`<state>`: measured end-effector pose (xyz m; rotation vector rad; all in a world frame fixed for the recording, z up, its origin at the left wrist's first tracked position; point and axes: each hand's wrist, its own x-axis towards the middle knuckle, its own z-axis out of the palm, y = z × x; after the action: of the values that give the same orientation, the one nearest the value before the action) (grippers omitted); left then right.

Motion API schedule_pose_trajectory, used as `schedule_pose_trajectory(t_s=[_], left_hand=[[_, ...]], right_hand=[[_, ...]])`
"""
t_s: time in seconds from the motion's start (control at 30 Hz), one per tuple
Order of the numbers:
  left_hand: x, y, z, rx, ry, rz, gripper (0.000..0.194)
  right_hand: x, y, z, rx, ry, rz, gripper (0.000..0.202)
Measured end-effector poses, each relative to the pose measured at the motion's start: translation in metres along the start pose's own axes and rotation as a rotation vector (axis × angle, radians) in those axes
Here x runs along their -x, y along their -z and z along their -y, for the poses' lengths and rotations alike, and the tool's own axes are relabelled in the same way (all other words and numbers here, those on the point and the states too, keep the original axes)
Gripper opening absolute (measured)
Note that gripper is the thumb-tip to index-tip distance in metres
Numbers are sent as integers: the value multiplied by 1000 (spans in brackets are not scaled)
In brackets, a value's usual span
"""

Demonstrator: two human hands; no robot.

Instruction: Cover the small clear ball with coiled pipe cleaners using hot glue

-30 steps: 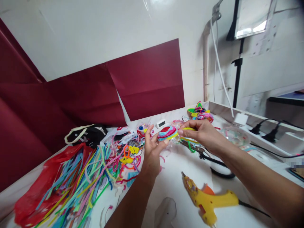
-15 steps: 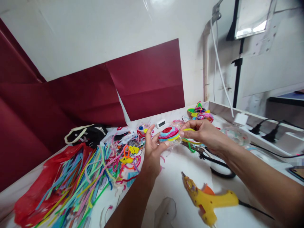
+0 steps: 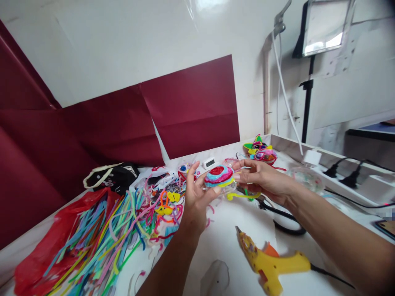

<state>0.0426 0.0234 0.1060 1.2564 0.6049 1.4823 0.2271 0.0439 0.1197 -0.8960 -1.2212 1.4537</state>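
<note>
Yellow strip (image 3: 245, 196) has dropped since the earlier frame: it now hangs below the striped craft piece (image 3: 218, 176), centre of frame. Left hand (image 3: 197, 198), half open, index raised, holds the piece's left edge, presumably to steady it. Right hand (image 3: 262, 176) bends its fingers at the right edge; cannot tell if pinching. Timer (image 3: 210, 163) digits behind: illegible. No brand readable.

On the wall (image 3: 117, 45) there is a dark red sheet (image 3: 194, 111), in which a narrow gap opens. A black bag (image 3: 126, 177) with pale handle lies at its foot, on the left. On the tabletop (image 3: 230, 224), near the back, is a white clock (image 3: 209, 163). On the right, a lamp (image 3: 325, 28) stands on a black stand (image 3: 306, 109), a white cable (image 3: 286, 90) hangs, and black plugs (image 3: 352, 179) sit beside a white adapter (image 3: 312, 157).
</note>
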Motion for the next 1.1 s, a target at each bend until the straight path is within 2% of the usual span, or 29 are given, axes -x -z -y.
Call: schedule_pose_trajectory(t_s=[0.2, 0.53, 0.77, 1.1], left_hand=[[0, 0, -1, -7, -29, 30, 83], [-1, 2, -3, -35, -65, 18, 87], [-1, 2, -3, -46, -98, 32, 87], [-2, 2, 2, -31, -114, 53, 73]], right_hand=[[-1, 0, -4, -171, -50, 101, 61], [-3, -16, -12, -512, -40, 190, 41], [-2, -22, -15, -520, 14, 124, 46], [1, -26, -14, -566, 56, 42, 44]])
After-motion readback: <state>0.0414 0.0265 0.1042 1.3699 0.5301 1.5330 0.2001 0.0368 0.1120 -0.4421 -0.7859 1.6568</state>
